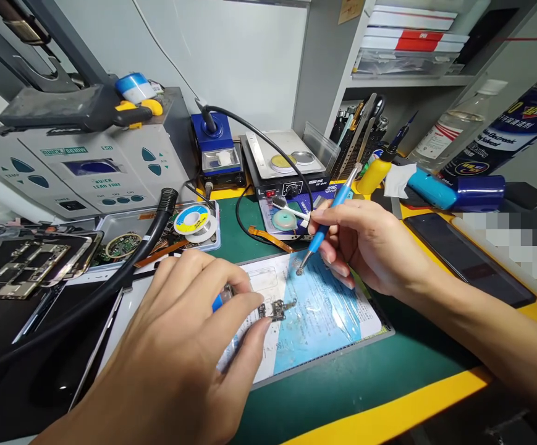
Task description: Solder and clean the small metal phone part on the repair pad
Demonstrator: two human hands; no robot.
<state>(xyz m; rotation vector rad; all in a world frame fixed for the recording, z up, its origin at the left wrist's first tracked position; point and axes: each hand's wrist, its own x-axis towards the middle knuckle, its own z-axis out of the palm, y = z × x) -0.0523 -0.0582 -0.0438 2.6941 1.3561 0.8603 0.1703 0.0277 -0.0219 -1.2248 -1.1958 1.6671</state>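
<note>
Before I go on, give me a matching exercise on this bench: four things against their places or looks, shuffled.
1. Blue tool
2. Solder spool
3. Small circuit board
4. Clear bottle

A. At the fingertips of the left hand
B. Topped with a white cap
C. Held in the right hand
D. Beside the black hose

Pairs: 1-C, 2-D, 3-A, 4-B

On the grey station, "QUICK", "ESD", "LEAD FREE", "TEMP" and "AIR" are printed; "Electronic" can be read on the dark blue can, and "OPEN" is faintly seen on the red-banded box
</note>
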